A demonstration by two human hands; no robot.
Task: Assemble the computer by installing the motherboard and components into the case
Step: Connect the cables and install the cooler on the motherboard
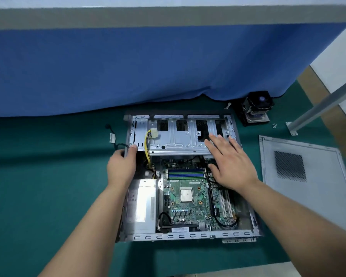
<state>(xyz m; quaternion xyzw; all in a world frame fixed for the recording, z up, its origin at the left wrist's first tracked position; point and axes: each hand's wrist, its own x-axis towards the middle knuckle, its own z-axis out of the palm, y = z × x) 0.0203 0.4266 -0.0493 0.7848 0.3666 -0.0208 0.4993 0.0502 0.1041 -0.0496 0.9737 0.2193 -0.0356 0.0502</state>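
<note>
An open grey computer case (188, 235) lies flat on the green mat. Inside it sits the green motherboard (190, 202), with a bare CPU (186, 194) at its middle and blue RAM slots (186, 174) above. A silver power supply (143, 204) fills the case's left side. A metal drive cage (178, 140) spans the far end. My left hand (122, 166) grips the case's left wall by the cage corner. With straight fingers, my right hand (230, 162) rests on the cage's right part.
A CPU cooler with fan (256, 108) stands beyond the case at the back right. The case's side panel (304, 176) lies to the right. A loose black cable with a white tag (112, 138) trails left of the case. Blue cloth hangs behind.
</note>
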